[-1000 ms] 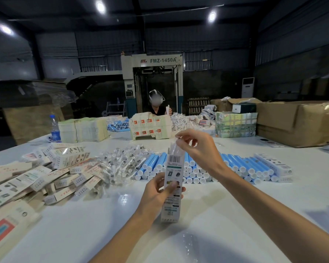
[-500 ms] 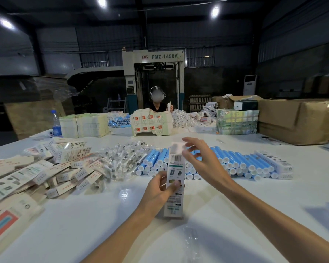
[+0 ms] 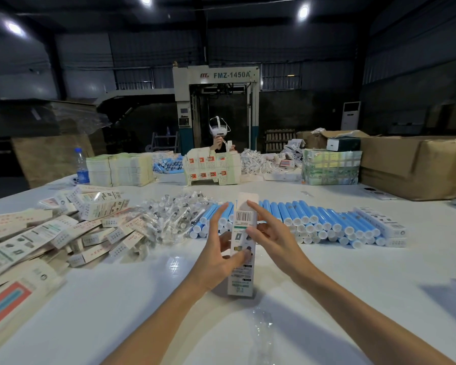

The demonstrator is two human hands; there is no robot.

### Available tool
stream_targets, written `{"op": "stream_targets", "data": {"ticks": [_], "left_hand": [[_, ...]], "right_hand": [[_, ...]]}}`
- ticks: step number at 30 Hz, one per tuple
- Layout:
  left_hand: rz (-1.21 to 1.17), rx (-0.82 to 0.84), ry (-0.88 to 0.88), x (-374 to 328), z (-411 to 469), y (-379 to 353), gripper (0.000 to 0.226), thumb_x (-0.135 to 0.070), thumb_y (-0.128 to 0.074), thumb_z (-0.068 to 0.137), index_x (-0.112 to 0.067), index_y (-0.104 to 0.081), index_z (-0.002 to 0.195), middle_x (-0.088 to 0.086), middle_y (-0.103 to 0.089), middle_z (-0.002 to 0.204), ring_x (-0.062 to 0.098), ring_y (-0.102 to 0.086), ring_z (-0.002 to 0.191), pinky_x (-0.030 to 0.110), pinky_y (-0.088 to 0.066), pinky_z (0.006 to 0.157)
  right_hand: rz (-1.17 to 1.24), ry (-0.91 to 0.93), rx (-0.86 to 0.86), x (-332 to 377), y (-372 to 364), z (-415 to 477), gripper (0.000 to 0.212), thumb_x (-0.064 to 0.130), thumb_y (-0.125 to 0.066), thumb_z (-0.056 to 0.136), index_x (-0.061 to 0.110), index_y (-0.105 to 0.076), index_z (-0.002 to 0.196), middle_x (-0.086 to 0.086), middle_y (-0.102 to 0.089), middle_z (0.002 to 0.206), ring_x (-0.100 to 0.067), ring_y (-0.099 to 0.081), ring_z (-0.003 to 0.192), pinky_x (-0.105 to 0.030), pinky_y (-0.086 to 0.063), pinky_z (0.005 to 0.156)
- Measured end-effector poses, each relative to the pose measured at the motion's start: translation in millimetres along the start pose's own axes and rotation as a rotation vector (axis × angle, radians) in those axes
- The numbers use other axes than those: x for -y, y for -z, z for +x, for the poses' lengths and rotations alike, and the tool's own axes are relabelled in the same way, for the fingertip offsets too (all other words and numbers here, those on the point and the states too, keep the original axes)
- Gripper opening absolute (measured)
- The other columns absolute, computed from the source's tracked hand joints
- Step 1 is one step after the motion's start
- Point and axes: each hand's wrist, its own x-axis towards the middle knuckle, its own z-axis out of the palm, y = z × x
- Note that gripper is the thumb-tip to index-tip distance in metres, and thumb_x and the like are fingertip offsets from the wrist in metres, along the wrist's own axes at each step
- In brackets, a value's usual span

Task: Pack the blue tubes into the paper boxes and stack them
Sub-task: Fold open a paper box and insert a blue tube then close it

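Near edge: scrap of clear plastic (image 3: 261, 325) on the white table (image 3: 353, 299), nothing else close in. Both forearms reach forward to one paper box (image 3: 242, 275) standing upright on the table mid-frame, top flap up and open. Left hand (image 3: 217, 250) holds it, thumb pressed on the printed front, other fingers spread loosely up the left side. Right hand (image 3: 273, 239) is flat-fingered, only touching the box's upper right edge, not gripping.

Whether a tube is already inside: cannot tell, the mouth faces away.

Just behind the box: long row of blue tubes (image 3: 313, 219), most unpacked. At its right end two closed boxes (image 3: 381, 222), apparently done and stacked. Left: a heap of clear packets (image 3: 169, 217), then a sprawl of flat boxes (image 3: 24, 241), none folded.

Judgement: early, one box in hand, the flap to close, dozens of tubes left.

Far side: more stock, cartons (image 3: 411, 164), a seated person (image 3: 219, 135) mostly hidden behind stacks, a machine (image 3: 216, 83) in the dark. Labels too small to read.
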Motion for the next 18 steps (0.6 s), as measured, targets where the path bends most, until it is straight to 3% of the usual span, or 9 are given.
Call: {"op": "stream_targets", "data": {"ticks": [4, 9, 12, 18], "left_hand": [[0.07, 0.019, -0.025, -2.8, 2.0, 6.4, 0.101, -0.032, -0.083, 0.092, -0.063, -0.015, 0.159, -0.009, -0.071, 0.135, 0.019, -0.068, 0.125, 0.023, -0.059, 0.09], [0.184, 0.024, -0.045, -0.7, 3.0, 11.5, 0.096, -0.037, -0.084, 0.086, -0.05, -0.023, 0.159, -0.01, -0.072, 0.128, 0.018, -0.071, 0.116, 0.031, -0.058, 0.093], [0.208, 0.033, -0.05, 0.8, 4.3, 14.9, 0.094, -0.037, -0.084, 0.086, -0.047, -0.025, 0.158, -0.009, -0.073, 0.126, 0.018, -0.071, 0.116, 0.035, -0.058, 0.095], [0.184, 0.023, -0.033, 0.3, 2.4, 16.1, 0.09, -0.033, -0.086, 0.089, -0.05, -0.027, 0.155, -0.014, -0.072, 0.129, 0.016, -0.072, 0.116, 0.025, -0.06, 0.088]], "right_hand": [[0.01, 0.004, 0.038, 2.9, -1.4, 3.8, 0.04, 0.022, -0.062, 0.105, 0.039, -0.056, 0.14, 0.007, -0.072, 0.127, -0.02, -0.071, 0.112, -0.029, -0.059, 0.088], [-0.032, 0.028, 0.066, -2.0, -6.7, 2.7, 0.033, 0.02, -0.056, 0.108, 0.034, -0.053, 0.138, 0.002, -0.059, 0.135, -0.019, -0.066, 0.119, -0.039, -0.058, 0.097], [-0.058, 0.073, 0.047, -1.5, -8.6, 4.2, 0.03, 0.016, -0.055, 0.108, 0.031, -0.055, 0.135, 0.005, -0.051, 0.133, -0.016, -0.063, 0.119, -0.034, -0.058, 0.096], [-0.005, -0.048, 0.056, 7.4, -7.8, 8.0, 0.026, 0.016, -0.062, 0.105, 0.029, -0.061, 0.127, 0.007, -0.064, 0.13, -0.008, -0.062, 0.122, -0.025, -0.057, 0.09]]}}
